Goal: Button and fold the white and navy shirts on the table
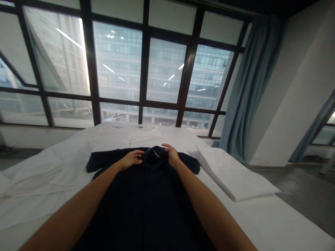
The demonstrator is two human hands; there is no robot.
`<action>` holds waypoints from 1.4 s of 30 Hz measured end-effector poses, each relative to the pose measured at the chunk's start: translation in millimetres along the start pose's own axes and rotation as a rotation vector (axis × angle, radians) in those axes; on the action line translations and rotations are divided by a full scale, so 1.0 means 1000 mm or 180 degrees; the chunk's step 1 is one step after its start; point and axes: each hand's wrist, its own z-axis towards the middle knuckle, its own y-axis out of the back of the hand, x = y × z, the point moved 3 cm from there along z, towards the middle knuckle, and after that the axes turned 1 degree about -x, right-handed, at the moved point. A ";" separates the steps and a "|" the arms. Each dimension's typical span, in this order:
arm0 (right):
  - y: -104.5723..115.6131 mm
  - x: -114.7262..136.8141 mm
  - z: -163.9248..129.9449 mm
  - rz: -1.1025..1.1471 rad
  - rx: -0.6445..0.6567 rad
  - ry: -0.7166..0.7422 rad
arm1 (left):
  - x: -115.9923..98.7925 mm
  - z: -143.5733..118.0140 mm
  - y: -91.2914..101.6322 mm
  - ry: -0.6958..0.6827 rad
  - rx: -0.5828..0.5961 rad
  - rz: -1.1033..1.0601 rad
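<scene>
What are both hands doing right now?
Left hand: open, fingers resting on the dark shirt by its collar.
Right hand: open, touching the collar's other side.

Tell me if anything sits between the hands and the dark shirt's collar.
Nothing visible does. The left hand and right hand already rest on the dark shirt, one on each side of its collar. The folded white cloth lies off to the right, apart from the shirt.
</scene>
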 end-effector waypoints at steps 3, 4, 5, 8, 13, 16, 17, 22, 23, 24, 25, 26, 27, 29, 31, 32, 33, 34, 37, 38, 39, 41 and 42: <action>0.000 0.003 0.000 0.0051 0.0066 0.0116 | 0.002 -0.002 0.001 0.0264 0.0078 -0.0006; -0.001 0.003 0.000 0.0005 0.0095 0.0177 | 0.002 -0.002 0.001 0.0286 0.0042 -0.0084; -0.001 0.003 0.001 -0.0072 0.0133 0.0247 | 0.002 -0.002 0.001 0.0282 0.0002 -0.0210; 0.001 0.003 0.002 -0.0564 0.0284 0.0456 | -0.001 0.000 0.000 0.0145 -0.0173 -0.0705; 0.014 0.011 0.001 -0.2736 0.0015 0.0707 | -0.005 0.004 -0.004 -0.0227 -0.0631 -0.1037; 0.018 0.023 -0.003 -0.3730 -0.0211 0.0487 | -0.005 0.005 -0.005 -0.0412 -0.0786 -0.0933; 0.017 0.024 -0.004 -0.3795 -0.0157 0.0245 | -0.005 0.005 -0.005 -0.0489 -0.0836 -0.0856; 0.007 0.023 -0.012 -0.2757 0.0238 -0.0767 | -0.004 0.006 0.003 -0.0749 -0.1146 -0.0151; 0.006 0.023 -0.013 -0.2474 0.0203 -0.0797 | -0.004 0.006 0.005 -0.0748 -0.1269 0.0153; 0.005 0.024 -0.014 -0.2215 0.0135 -0.0788 | -0.004 0.005 0.007 -0.0738 -0.1431 0.0539; 0.004 0.024 -0.014 -0.1990 0.0045 -0.0737 | -0.005 0.004 0.009 -0.0734 -0.1616 0.0973; 0.004 0.026 -0.014 -0.1809 -0.0053 -0.0645 | -0.007 0.002 0.010 -0.0750 -0.1804 0.1407; 0.004 0.027 -0.013 -0.1659 -0.0136 -0.0537 | -0.009 0.001 0.009 -0.0808 -0.1962 0.1791; 0.004 0.029 -0.012 -0.1416 -0.0204 -0.0368 | -0.016 -0.003 0.004 -0.1056 -0.2112 0.2289; 0.005 0.029 -0.011 -0.1245 -0.0168 -0.0327 | -0.023 -0.006 -0.003 -0.1340 -0.2078 0.2510; 0.005 0.029 -0.010 -0.1186 -0.0125 -0.0341 | -0.027 -0.007 -0.007 -0.1447 -0.2024 0.2576; 0.005 0.028 -0.010 -0.1148 -0.0087 -0.0365 | -0.030 -0.009 -0.011 -0.1530 -0.1966 0.2635; 0.005 0.027 -0.010 -0.1127 -0.0063 -0.0391 | -0.034 -0.010 -0.014 -0.1598 -0.1910 0.2703; 0.005 0.026 -0.010 -0.1158 0.0020 -0.0414 | -0.045 -0.014 -0.021 -0.1753 -0.1745 0.3002; 0.004 0.025 -0.010 -0.1194 0.0079 -0.0405 | -0.049 -0.016 -0.024 -0.1780 -0.1639 0.3111; 0.003 0.024 -0.010 -0.1227 0.0157 -0.0388 | -0.052 -0.017 -0.027 -0.1788 -0.1469 0.3199; 0.001 0.023 -0.009 -0.1275 0.0320 -0.0333 | -0.056 -0.018 -0.033 -0.1760 -0.0968 0.3262; 0.000 0.022 -0.008 -0.1297 0.0366 -0.0280 | -0.057 -0.018 -0.035 -0.1736 -0.0723 0.3228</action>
